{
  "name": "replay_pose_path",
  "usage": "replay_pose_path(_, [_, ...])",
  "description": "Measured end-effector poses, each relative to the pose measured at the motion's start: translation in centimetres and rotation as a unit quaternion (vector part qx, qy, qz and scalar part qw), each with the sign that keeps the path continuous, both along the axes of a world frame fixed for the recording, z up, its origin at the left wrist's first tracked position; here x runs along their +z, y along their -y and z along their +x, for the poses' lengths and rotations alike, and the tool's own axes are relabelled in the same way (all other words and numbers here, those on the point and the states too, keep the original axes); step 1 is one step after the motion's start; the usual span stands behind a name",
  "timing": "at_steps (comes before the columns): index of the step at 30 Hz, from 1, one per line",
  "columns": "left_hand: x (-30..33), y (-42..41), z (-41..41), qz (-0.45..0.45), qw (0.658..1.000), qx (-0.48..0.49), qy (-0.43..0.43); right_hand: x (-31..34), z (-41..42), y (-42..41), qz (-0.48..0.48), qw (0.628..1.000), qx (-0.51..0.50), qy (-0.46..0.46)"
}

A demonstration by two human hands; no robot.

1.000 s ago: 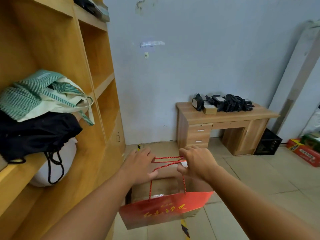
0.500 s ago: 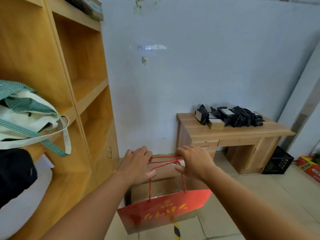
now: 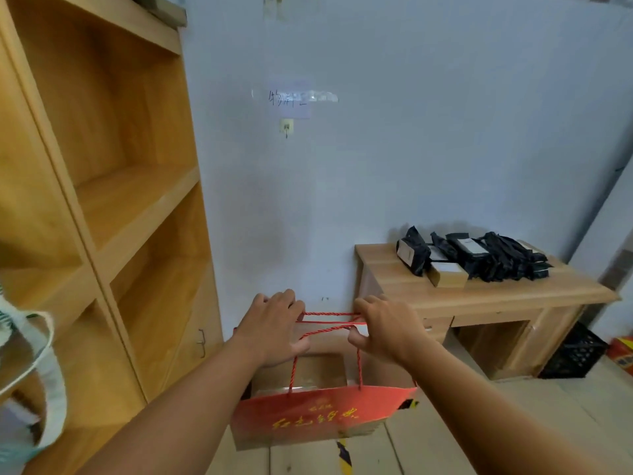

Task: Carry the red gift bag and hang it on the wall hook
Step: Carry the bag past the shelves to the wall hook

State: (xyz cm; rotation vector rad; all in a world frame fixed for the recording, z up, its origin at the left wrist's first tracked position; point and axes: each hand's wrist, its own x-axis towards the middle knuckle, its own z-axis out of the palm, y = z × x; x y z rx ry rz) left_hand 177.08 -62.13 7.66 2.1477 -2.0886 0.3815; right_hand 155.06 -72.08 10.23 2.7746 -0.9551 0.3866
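The red gift bag (image 3: 322,411) with gold lettering hangs in the air in front of me by its red rope handles (image 3: 327,320). My left hand (image 3: 274,329) grips the left ends of the handles and my right hand (image 3: 383,329) grips the right ends, stretching the ropes level between them. The wall hook (image 3: 286,126), a small pale plate with a dark prong, is on the light blue wall well above the hands, under a taped paper label (image 3: 291,97).
A tall wooden shelf unit (image 3: 113,207) lines the left side; a striped tote handle (image 3: 41,371) hangs off it at the lower left. A wooden desk (image 3: 489,296) with black packets (image 3: 479,257) stands at the right, a black crate (image 3: 572,354) beside it. A cardboard box (image 3: 322,368) sits behind the bag.
I have come closer to the wall and the view has tilted up. The hook and label are larger and more central. The shelf bags have slid out to the left. Both hands keep their grip.
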Motion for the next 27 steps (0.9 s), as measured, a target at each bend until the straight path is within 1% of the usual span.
replay_pose_path(6, [-0.7, 8.2, 4.5, 0.001, 1.0, 0.002, -0.006, -1.1, 4.6, 8.7, -0.003, 1.0, 0.006, 0.006])
replay_pose_path(12, [-1.3, 16.8, 8.1, 0.019, 1.0, 0.01, -0.011, -2.3, 8.6, 18.2, 0.032, 0.999, 0.003, 0.025])
replay_pose_path(18, [0.1, 25.3, 12.1, 0.0, 1.0, 0.021, -0.023, -1.2, 12.7, 27.3, 0.039, 0.998, 0.015, 0.04])
replay_pose_path(27, [0.1, 35.6, 20.0, -0.002, 0.998, 0.042, -0.05, -0.2, 20.6, 37.5, 0.035, 0.998, 0.033, 0.03])
